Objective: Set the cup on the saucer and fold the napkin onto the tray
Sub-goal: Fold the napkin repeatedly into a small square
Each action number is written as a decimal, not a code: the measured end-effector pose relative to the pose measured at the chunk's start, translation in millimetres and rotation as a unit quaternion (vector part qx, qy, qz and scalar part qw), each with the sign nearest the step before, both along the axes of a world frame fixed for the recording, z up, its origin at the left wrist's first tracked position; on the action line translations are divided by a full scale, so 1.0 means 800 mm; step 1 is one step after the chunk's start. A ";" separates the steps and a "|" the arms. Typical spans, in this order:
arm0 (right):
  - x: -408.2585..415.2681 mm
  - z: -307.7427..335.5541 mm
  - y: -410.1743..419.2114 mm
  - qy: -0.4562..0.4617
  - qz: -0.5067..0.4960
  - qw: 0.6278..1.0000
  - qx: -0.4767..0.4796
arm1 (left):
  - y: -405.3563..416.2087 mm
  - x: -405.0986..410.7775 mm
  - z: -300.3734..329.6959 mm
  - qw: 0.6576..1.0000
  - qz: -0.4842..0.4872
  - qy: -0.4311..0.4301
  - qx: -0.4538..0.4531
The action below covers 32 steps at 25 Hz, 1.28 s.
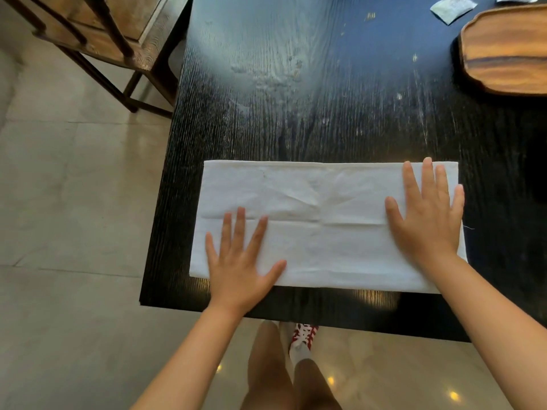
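Right now the dark wooden table (325, 99) fills most of my view, with a wooden chair (97, 31) off its far left corner on the pale tiled floor. Next in size is the white napkin (322, 202), lying flat near the table's front edge as a long rectangle, already doubled over by the look of its neat edges, with a crease running along its length and a few wrinkles near the middle. The wooden tray (503, 51) sits well apart from it at the far right corner, half out of view; I can't see the cup or saucer from here.

My left hand (239, 261) is spread flat, fingers apart, pressing the napkin's near left part. My right hand (426, 214) lies just as flat and open on its right end. Neither grips anything.

To do this step well, I'd smooth outward from the middle to push those wrinkles out, keep one palm pinning the cloth so it can't slide on the table, then bring one end over to the other and match the corners before pressing the new fold.
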State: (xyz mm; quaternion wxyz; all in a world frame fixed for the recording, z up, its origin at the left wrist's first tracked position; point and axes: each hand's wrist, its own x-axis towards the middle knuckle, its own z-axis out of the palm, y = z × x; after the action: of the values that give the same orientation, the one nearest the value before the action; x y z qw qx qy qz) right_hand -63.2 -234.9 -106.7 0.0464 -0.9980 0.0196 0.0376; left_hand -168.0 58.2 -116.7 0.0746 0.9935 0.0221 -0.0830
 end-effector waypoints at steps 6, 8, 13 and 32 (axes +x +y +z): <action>-0.002 0.005 0.007 0.009 -0.040 0.999 0.011 | 0.033 -0.007 -0.001 1.000 0.003 0.013 -0.016; -0.015 0.014 0.039 -0.002 -0.063 0.997 0.034 | 0.033 -0.006 0.000 1.000 0.003 0.011 -0.017; -0.103 0.010 0.177 0.011 0.085 0.994 0.069 | 0.032 -0.007 0.004 1.000 0.008 0.003 -0.018; -0.130 0.011 -0.017 0.058 -0.013 0.998 -0.013 | 0.039 -0.014 0.013 0.997 -0.059 0.043 -0.016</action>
State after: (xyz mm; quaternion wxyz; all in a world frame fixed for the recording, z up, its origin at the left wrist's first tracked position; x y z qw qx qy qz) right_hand -167.1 -248.8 -97.8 0.0330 -0.9944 0.0358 0.0940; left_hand -179.0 89.8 -106.4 0.0843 0.9873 -0.0347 -0.1302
